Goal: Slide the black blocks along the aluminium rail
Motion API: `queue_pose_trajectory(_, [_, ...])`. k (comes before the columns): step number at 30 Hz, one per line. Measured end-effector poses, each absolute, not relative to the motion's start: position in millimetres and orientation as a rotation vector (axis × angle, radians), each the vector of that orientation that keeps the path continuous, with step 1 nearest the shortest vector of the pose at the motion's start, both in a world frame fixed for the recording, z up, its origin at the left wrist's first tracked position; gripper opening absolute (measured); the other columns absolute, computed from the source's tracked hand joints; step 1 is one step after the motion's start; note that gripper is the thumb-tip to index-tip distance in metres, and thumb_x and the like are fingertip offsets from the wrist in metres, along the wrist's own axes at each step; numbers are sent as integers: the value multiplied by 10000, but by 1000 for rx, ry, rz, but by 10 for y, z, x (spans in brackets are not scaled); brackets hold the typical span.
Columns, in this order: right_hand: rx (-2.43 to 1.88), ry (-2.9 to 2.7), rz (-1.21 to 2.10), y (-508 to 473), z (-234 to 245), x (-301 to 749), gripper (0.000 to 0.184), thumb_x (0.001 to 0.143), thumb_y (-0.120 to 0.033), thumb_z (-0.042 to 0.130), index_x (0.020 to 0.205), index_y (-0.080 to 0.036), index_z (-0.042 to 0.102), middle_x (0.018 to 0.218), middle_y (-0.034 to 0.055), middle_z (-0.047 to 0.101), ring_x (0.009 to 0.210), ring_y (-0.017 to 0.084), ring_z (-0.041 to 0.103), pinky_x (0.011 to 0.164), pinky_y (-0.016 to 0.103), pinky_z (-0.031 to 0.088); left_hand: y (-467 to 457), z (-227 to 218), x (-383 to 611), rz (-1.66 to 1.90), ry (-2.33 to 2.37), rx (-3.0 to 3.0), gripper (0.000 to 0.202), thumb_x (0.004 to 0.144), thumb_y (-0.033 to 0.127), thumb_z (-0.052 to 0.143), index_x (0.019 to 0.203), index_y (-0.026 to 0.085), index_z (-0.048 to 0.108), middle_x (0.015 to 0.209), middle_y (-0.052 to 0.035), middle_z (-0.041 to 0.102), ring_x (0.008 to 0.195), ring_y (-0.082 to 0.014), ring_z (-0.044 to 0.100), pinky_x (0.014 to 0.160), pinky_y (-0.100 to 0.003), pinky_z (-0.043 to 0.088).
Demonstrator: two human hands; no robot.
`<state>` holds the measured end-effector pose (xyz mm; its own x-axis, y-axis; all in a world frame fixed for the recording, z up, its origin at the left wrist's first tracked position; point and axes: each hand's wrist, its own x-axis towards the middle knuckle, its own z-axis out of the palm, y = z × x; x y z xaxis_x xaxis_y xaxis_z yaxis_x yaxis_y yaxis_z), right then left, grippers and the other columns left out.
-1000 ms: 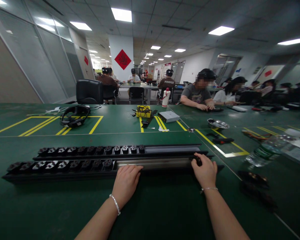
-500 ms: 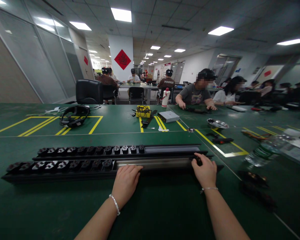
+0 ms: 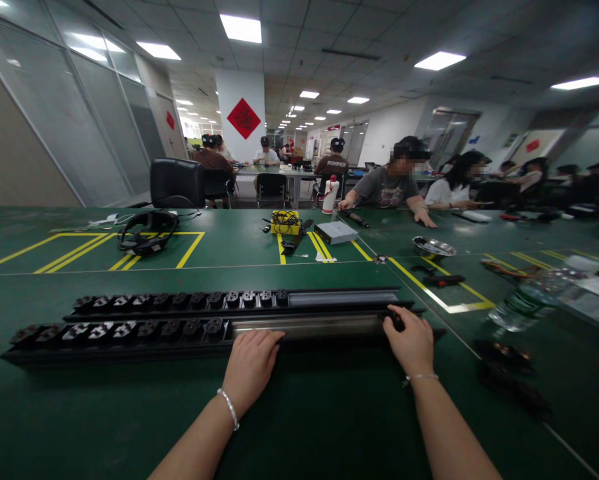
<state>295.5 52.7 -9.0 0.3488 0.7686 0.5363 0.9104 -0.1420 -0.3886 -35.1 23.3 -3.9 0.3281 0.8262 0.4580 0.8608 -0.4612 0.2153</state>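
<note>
Two long black rails lie side by side on the green table. The near rail (image 3: pixel 129 340) carries several socket modules on its left half and a bare metal channel on its right half. My left hand (image 3: pixel 252 363) rests on the near rail's front edge at mid-length, fingers curled over it. My right hand (image 3: pixel 410 341) grips the right end of the same rail, fingers closed on a small black part there. The far rail (image 3: pixel 229 300) lies just behind, untouched.
A black headset (image 3: pixel 146 239) lies at the far left. A yellow box (image 3: pixel 286 222), a grey box (image 3: pixel 336 232) and a metal bowl (image 3: pixel 434 247) sit beyond. A water bottle (image 3: pixel 522 303) and black parts (image 3: pixel 509 373) lie right. People work at tables behind.
My hands and the rails have stayed put. The person across the table has moved an arm outward to the left, now holding a dark tool.
</note>
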Motion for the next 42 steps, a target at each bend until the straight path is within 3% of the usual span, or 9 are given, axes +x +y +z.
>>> queue_pose_trajectory(9, [-1958,-1454,-226,518,-99,2956,364,735,-372,436,1014,-214,606,1118,79,605,1110,232,492,994,453,223,229,-45,-350,-793,-1615,-2521,266,844,212,426,1062,259,571,978,-21,651,882,-182,569,776,-356,406])
queue_pose_trajectory(23, [-1949,-1444,-262,542,-122,2996,366,727,-376,424,997,-212,610,1061,79,630,1010,238,548,977,457,246,230,-43,-348,-795,-1604,-2510,250,842,211,445,1051,268,569,968,-7,650,867,-174,559,756,-336,389])
queue_pose_trajectory(32, [-1935,-1561,-211,528,-122,3119,352,748,-403,439,1032,-254,584,1129,56,602,1085,237,516,997,506,205,237,-55,-350,-812,-1586,-2503,257,844,204,430,1049,252,578,952,-27,651,858,-174,566,751,-339,398])
queue_pose_trajectory(42, [-1874,-1562,-316,518,-119,3095,352,782,-406,422,1017,-214,600,1084,81,621,1085,230,517,957,438,289,223,-18,-338,-797,-1620,-2520,256,844,213,435,1056,257,573,976,-15,652,872,-177,562,760,-346,390])
